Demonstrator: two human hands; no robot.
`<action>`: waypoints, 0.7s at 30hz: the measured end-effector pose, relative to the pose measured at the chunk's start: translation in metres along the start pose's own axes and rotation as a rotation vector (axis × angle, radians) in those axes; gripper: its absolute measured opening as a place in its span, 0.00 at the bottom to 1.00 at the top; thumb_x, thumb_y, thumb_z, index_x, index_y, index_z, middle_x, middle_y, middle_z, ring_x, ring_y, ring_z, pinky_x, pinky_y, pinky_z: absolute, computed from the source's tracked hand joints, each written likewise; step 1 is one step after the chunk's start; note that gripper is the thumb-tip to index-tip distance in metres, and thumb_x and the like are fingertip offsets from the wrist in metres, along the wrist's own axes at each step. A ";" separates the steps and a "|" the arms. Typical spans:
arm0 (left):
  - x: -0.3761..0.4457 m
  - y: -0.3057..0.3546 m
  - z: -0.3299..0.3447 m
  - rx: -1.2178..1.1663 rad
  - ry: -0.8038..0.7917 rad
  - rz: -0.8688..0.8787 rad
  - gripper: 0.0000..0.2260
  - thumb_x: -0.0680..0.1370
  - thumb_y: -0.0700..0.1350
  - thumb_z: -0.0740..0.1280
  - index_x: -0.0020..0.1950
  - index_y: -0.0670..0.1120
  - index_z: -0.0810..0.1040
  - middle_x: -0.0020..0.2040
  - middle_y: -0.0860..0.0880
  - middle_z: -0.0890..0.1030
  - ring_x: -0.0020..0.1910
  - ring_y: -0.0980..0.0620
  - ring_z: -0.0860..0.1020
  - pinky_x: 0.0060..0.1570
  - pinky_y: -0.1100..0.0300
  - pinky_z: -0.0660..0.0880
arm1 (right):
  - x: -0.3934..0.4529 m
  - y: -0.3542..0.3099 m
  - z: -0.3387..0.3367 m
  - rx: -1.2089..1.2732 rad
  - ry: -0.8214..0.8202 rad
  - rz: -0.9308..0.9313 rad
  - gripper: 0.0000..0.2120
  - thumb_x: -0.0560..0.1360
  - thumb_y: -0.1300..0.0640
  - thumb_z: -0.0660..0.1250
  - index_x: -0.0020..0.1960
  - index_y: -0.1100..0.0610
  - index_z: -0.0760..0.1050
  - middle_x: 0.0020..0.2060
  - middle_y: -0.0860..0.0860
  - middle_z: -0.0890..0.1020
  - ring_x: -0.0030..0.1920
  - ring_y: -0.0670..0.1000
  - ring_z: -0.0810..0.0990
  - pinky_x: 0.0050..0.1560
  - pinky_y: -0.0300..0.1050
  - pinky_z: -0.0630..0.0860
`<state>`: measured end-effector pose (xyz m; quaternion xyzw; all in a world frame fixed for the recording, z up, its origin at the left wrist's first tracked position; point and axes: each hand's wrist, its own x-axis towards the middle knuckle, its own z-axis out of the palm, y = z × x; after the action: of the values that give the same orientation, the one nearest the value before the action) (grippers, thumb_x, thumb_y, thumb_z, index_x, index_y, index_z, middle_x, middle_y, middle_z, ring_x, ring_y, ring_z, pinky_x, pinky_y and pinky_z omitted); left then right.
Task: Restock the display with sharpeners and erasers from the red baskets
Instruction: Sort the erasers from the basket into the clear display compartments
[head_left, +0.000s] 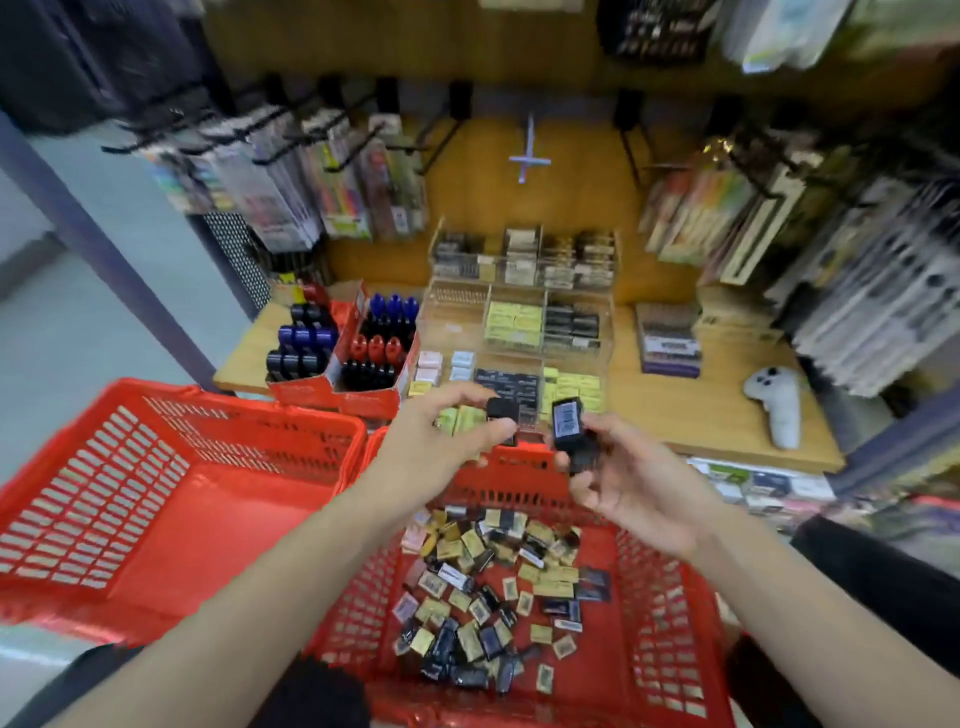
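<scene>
Hands: our left hand (441, 431) pinches a small black item (502, 410); our right hand (618, 467) grips a barcoded black item (567, 423).
Below: we hover over the red basket (670, 623) of packets.

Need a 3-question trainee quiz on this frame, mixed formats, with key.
1. True or false: the left red basket holds loose stock.
2. Multiple choice: the right hand holds
A) a small black packet with a barcode label
B) a blue marker
C) nothing
3. Fill in: the small loose packets lie in the ____ red basket.

Key: 1 false, no stock shows in it. 2 A. 3 right. The left hand pinches another small black item in its fingers.
</scene>
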<state>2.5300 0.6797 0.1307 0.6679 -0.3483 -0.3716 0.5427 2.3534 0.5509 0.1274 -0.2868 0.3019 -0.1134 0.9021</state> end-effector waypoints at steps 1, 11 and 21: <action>-0.005 0.011 0.002 0.027 -0.012 0.033 0.11 0.65 0.61 0.74 0.46 0.67 0.79 0.57 0.60 0.80 0.44 0.59 0.83 0.44 0.70 0.75 | -0.010 -0.013 0.007 -0.110 0.014 -0.018 0.15 0.70 0.54 0.73 0.51 0.61 0.76 0.44 0.58 0.80 0.40 0.52 0.81 0.32 0.39 0.78; 0.006 0.039 0.036 -0.166 -0.056 0.129 0.11 0.70 0.54 0.74 0.51 0.55 0.84 0.45 0.49 0.85 0.38 0.50 0.82 0.39 0.59 0.78 | -0.033 -0.047 0.035 -0.228 -0.009 -0.127 0.19 0.71 0.58 0.72 0.59 0.67 0.78 0.55 0.64 0.83 0.54 0.62 0.83 0.39 0.43 0.82; 0.020 0.042 0.029 -0.157 0.000 0.171 0.15 0.68 0.50 0.76 0.53 0.60 0.82 0.44 0.50 0.84 0.37 0.53 0.80 0.38 0.60 0.77 | -0.017 -0.049 0.046 -0.357 0.058 -0.390 0.23 0.63 0.60 0.78 0.57 0.56 0.80 0.49 0.60 0.85 0.45 0.57 0.86 0.42 0.40 0.82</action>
<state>2.5118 0.6417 0.1653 0.5911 -0.3737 -0.3504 0.6230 2.3665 0.5381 0.1940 -0.4906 0.2818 -0.2381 0.7894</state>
